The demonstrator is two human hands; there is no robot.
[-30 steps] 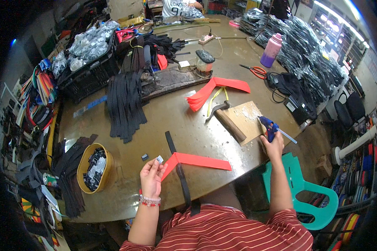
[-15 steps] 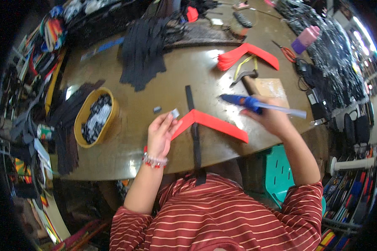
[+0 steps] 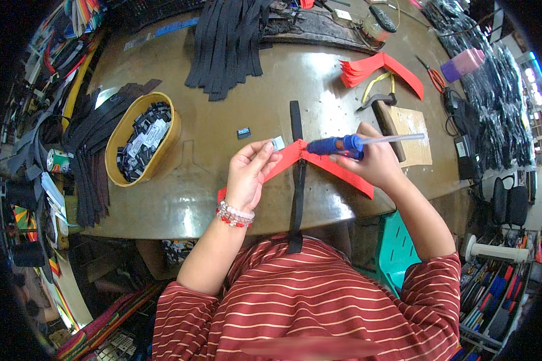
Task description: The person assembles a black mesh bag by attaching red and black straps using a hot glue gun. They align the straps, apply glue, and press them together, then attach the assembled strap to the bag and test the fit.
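Two hands are in view. The left hand (image 3: 247, 171) has thumb and fingertips pinched together on one small pale tag (image 3: 277, 143); the right hand (image 3: 373, 162) is clamped around one blue glue gun (image 3: 337, 146), a translucent stick projecting from its rear. Between the hands lie one folded red strip (image 3: 343, 175) and one black strap (image 3: 297, 198), crossing at the fold. One small dark tag (image 3: 243, 133) rests just beyond the left hand; one yellow basket (image 3: 170, 144) of many small tags, not countable, stands to that hand's left. Beyond the right hand are one hammer (image 3: 386, 126), one board (image 3: 412, 132) and one bundle of red strips (image 3: 403, 75). The worktop (image 3: 144, 207) has its near edge beneath both forearms; bare surface extends between the left hand and the basket, while the hammer and board limit room on the right hand's far side. Compared with half a second ago, the right hand has moved closer to the left, bringing the nozzle to the fold; contact cannot be determined. The left hand retains its tag.
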